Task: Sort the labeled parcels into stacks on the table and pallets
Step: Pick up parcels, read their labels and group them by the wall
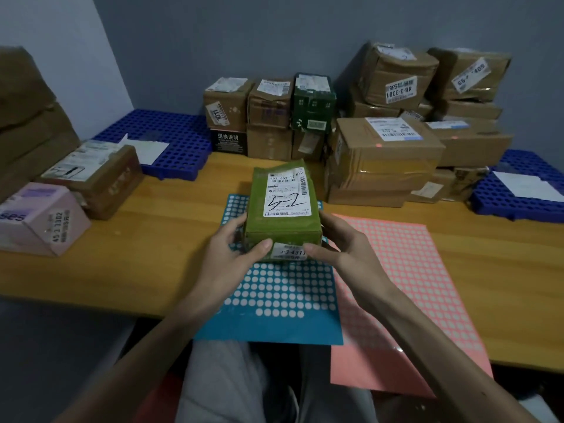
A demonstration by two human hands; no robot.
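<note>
A green parcel (274,221) with a white shipping label on top and a small numbered sticker on its near face sits over the blue sticker sheet (274,303) at the table's centre. My left hand (232,248) grips its left side and near face. My right hand (341,245) grips its right side, thumb on the near face. Brown labeled parcels stand stacked at the back centre (268,117) and back right (384,160). On the left lie a brown parcel (100,178) and a pink parcel (39,218).
A blue pallet (180,135) with a white sheet lies at the back left, another blue pallet (518,196) at the right. A pink sticker sheet (406,288) overhangs the wooden table's (152,239) front edge. Large brown cartons (27,117) rise at far left.
</note>
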